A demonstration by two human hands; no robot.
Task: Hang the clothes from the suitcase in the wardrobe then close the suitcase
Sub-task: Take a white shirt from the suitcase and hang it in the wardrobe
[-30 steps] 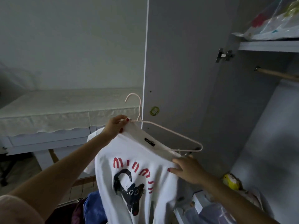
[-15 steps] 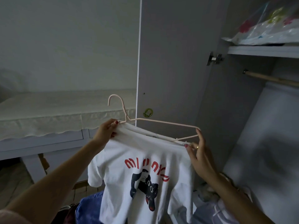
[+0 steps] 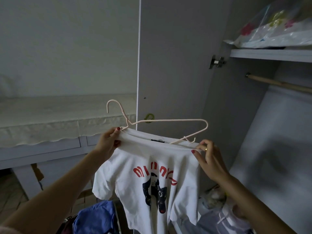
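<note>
The white T-shirt (image 3: 152,174) is pinched at its neckline by the left hand (image 3: 108,142) and right hand (image 3: 208,156), probably so the pink hanger (image 3: 162,126) can be fitted before the far-right wardrobe rod (image 3: 278,83).

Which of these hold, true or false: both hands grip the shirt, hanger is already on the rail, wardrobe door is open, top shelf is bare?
1. Both the left hand and right hand grip the white T-shirt. True.
2. The pink hanger hangs on the rail. False: it is at the shirt's collar, apart from the rail.
3. The wardrobe door is open. True.
4. The top shelf is bare. False: a plastic bag lies on it.
</note>
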